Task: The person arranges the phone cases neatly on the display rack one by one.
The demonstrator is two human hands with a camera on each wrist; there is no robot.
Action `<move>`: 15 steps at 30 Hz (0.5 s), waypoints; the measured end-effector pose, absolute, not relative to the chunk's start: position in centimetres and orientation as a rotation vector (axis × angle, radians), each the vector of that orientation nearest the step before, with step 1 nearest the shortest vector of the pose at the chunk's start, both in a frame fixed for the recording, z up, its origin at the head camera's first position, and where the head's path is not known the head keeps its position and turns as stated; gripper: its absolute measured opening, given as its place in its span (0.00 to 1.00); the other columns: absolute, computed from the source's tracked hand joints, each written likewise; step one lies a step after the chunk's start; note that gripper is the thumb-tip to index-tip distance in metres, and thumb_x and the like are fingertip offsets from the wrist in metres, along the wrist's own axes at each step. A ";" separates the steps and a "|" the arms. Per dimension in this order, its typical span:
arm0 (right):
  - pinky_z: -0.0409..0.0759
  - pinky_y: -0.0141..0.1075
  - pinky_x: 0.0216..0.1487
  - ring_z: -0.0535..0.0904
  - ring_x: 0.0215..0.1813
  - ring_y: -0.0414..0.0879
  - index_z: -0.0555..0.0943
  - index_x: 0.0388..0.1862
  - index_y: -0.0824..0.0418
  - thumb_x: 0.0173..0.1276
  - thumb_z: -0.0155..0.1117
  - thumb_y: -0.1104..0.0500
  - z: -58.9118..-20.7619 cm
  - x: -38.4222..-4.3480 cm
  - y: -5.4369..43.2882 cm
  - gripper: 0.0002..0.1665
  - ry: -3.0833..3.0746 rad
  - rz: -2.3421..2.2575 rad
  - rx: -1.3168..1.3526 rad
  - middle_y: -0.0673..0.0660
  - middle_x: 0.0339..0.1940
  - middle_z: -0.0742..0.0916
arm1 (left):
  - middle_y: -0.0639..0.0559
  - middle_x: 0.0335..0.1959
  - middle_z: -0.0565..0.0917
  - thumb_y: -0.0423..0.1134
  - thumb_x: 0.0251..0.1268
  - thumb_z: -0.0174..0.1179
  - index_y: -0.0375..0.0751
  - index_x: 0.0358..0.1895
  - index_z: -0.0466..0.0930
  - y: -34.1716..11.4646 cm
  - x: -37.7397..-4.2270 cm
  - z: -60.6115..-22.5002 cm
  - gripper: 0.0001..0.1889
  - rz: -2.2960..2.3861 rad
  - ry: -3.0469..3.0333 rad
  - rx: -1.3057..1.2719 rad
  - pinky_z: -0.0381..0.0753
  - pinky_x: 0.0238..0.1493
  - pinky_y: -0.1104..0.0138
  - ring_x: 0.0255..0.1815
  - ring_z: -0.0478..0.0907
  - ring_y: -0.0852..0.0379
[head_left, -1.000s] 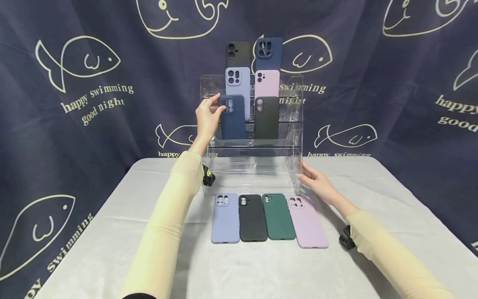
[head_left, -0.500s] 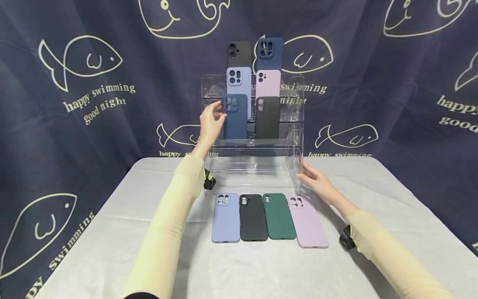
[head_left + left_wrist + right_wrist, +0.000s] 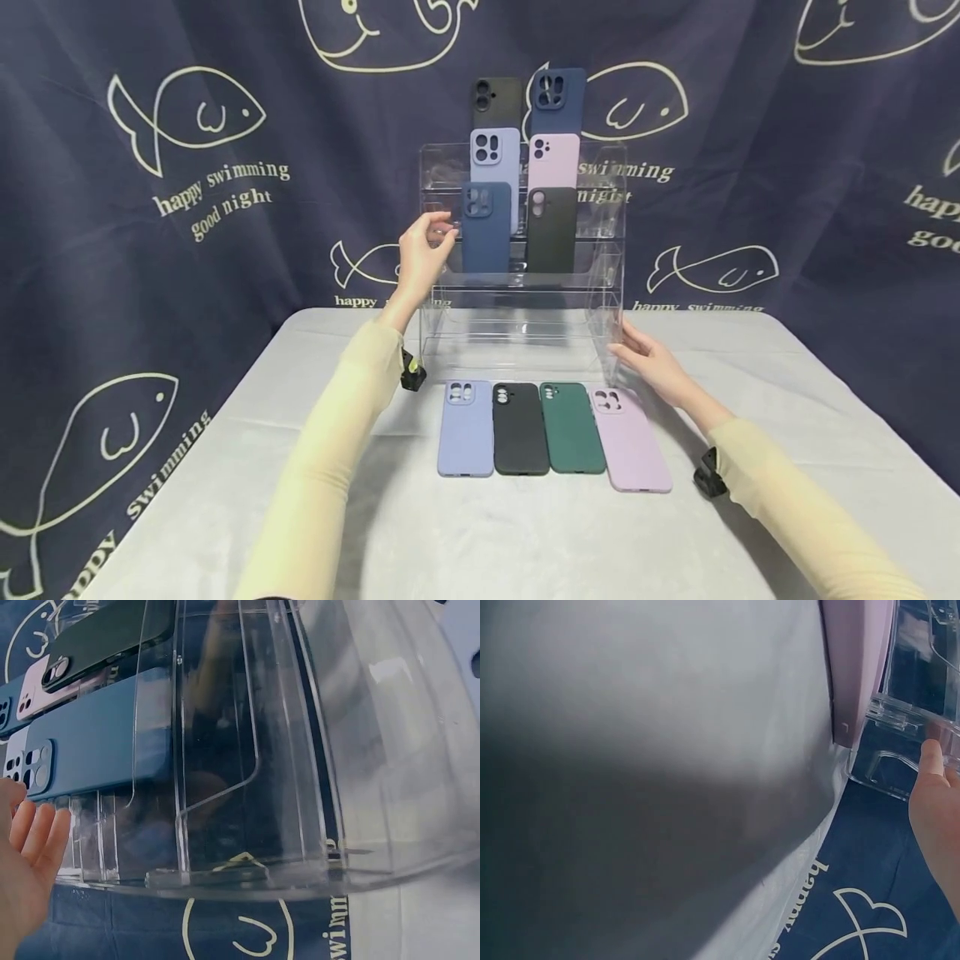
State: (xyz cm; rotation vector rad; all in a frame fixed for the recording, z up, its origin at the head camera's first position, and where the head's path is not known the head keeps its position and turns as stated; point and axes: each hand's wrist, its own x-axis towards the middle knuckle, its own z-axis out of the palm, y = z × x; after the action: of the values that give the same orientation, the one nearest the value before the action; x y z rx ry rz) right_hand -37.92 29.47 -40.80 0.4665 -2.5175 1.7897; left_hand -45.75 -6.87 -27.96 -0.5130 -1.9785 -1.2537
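A clear tiered display stand [image 3: 525, 333] holds several phone cases. On its lowest filled tier a navy phone case [image 3: 486, 237] leans at the left, beside a black phone case [image 3: 551, 233]. My left hand [image 3: 423, 257] is just left of the navy case, fingers loosely bent and holding nothing; in the left wrist view its fingertips [image 3: 54, 825] sit just below the case's camera end. My right hand [image 3: 651, 367] holds the stand's lower right side, the thumb [image 3: 931, 759] in front and the other fingers partly hidden behind the clear plastic.
In front of the stand lie light blue [image 3: 466, 433], black [image 3: 521, 433], green [image 3: 572, 432] and lilac [image 3: 633, 446] phone cases in a row. Higher tiers carry light blue [image 3: 495, 171], pink [image 3: 553, 158], black [image 3: 497, 104] and navy cases [image 3: 562, 108]. A fish-print curtain [image 3: 247, 250] hangs behind the table [image 3: 510, 533].
My left hand has let go of the navy case's upper left edge and moved down and away from it. The case stands straighter. My right hand keeps its hold; the head view has shifted slightly.
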 end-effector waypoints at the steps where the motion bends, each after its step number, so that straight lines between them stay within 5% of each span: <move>1: 0.68 0.25 0.63 0.54 0.74 0.58 0.45 0.76 0.57 0.71 0.55 0.53 -40.9 -37.9 29.4 0.43 -2.518 1.791 0.465 0.64 0.75 0.56 | 0.40 0.39 0.85 0.31 0.59 0.62 0.32 0.49 0.78 -7.0 -45.6 -28.1 0.14 -1.255 -1.983 -0.516 0.84 0.41 0.65 0.35 0.83 0.48; 15: 0.70 0.21 0.58 0.54 0.73 0.61 0.43 0.76 0.58 0.72 0.54 0.53 -40.8 -38.0 29.5 0.43 -2.528 1.786 0.483 0.66 0.75 0.53 | 0.42 0.40 0.85 0.36 0.59 0.64 0.34 0.48 0.80 -9.0 -43.1 -31.2 0.15 -1.221 -2.122 -0.567 0.84 0.41 0.62 0.38 0.83 0.49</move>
State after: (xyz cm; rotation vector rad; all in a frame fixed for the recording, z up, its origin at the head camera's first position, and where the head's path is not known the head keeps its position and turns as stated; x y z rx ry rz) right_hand -38.02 29.46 -40.78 0.4827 -2.5282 1.7864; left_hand -43.09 -8.99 -31.25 -0.5671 -2.1224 -1.2206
